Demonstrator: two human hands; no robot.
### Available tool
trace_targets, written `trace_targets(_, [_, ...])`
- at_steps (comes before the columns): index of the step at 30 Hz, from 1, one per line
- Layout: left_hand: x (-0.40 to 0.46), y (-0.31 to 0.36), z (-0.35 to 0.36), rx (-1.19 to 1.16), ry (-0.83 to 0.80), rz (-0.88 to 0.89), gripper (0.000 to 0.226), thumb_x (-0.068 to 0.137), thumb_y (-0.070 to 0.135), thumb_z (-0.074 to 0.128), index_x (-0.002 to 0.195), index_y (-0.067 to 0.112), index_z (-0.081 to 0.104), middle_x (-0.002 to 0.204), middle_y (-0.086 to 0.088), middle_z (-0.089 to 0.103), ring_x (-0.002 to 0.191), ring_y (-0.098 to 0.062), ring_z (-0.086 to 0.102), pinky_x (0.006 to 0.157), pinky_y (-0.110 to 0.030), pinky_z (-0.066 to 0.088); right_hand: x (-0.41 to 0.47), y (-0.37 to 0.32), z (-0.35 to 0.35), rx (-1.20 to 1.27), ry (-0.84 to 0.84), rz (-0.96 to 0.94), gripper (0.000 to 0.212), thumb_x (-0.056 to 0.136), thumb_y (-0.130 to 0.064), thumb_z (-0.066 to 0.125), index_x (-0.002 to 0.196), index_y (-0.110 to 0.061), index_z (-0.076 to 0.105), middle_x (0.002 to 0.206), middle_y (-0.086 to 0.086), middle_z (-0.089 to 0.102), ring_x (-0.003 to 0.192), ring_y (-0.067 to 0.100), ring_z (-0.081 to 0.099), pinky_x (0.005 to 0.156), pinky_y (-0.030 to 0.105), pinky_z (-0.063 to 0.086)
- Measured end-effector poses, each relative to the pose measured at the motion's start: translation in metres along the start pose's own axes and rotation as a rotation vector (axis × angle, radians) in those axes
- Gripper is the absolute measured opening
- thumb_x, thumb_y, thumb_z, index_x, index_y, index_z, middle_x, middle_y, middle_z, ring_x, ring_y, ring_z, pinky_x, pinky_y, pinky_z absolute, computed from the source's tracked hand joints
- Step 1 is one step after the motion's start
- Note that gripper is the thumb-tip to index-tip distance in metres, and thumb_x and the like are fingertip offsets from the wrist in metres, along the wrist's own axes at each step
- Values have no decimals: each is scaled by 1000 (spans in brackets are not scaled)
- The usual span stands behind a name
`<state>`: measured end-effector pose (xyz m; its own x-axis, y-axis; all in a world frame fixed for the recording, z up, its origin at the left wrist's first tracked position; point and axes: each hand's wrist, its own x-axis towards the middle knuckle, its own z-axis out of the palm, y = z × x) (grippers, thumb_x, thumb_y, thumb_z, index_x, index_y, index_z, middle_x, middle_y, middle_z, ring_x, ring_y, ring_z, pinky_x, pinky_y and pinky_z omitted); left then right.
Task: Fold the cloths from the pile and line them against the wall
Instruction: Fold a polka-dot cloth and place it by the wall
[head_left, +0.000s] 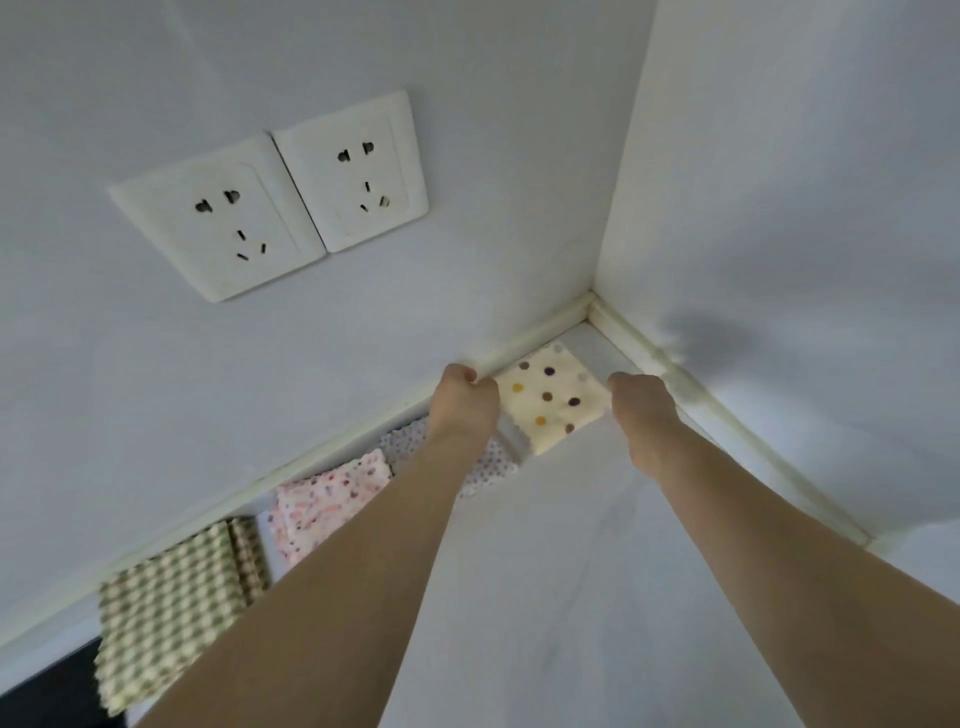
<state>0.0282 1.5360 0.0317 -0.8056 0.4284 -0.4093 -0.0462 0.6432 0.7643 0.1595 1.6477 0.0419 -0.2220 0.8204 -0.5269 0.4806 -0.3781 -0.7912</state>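
Observation:
A folded cream cloth with large coloured dots (553, 397) lies flat in the far corner, close to the wall's trim. My left hand (465, 397) grips its left edge with curled fingers. My right hand (641, 402) holds its right edge, fingers hidden behind the hand. Along the wall to the left lie three folded cloths in a row: a white one with small purple dots (493, 465) partly under my left forearm, a pink speckled one (332, 506), and a green-and-cream checked one (166, 613).
The white surface (561, 597) meets two walls at the corner, edged by cream trim (535, 340). Two white wall sockets (270, 195) sit above the row. A dark patch (47, 691) shows at the lower left.

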Motion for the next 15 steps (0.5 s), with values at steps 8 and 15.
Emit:
trace_targets(8, [-68,-51,-33,381,79,392,36,96,15,44,132,11,48,132,-8,49,120,-26,47,96,-36,39,-64,25,14,-287,-47,-299,48,91,-19,44,139,-21,41,146,2,37,128,24,42,105,40,38])
trace_targets(15, [-133,-122,-112,625,240,544,37,92,13,50,128,4,54,131,-14,53,116,-35,52,101,-44,41,-158,34,46,-496,-167,-638,45,93,-13,50,138,-9,43,141,10,44,131,26,40,104,34,34])
